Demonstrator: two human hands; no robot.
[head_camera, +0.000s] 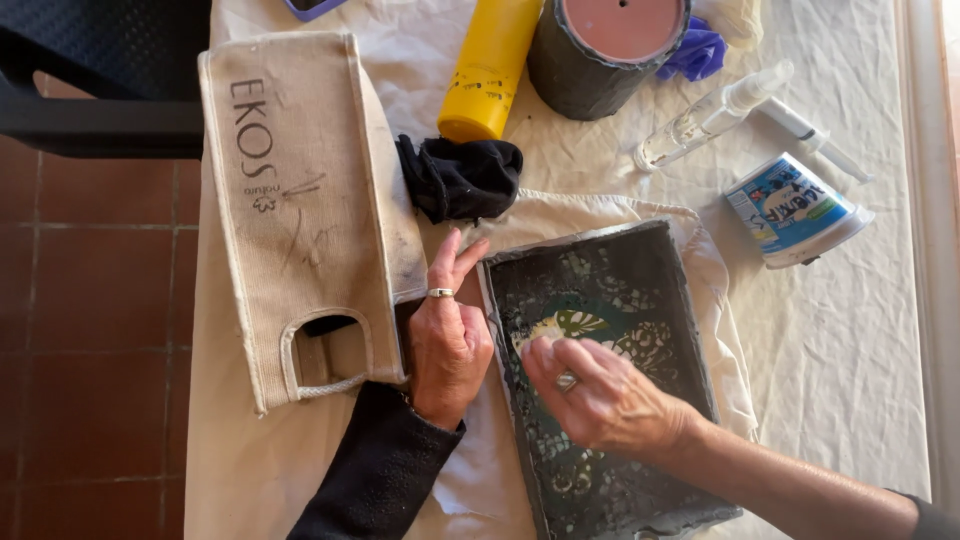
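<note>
A dark rectangular tray (660, 300) with a mosaic of small pale tiles, smeared with dark grout, lies on a white cloth. My right hand (600, 395) rests on its middle, fingertips pressed on a cleaner patch with a green and white leaf pattern (575, 322); whether it holds anything is hidden. My left hand (447, 335), wearing a ring, lies flat beside the tray's left edge with fingers extended, steadying it.
A beige canvas bag (300, 200) lies left of my hands. A crumpled black cloth (462, 177), a yellow bottle (490, 65), a grey pot (600, 45), a clear spray bottle (712, 112) and a white-blue tub (795, 210) sit behind the tray. Tiled floor lies at left.
</note>
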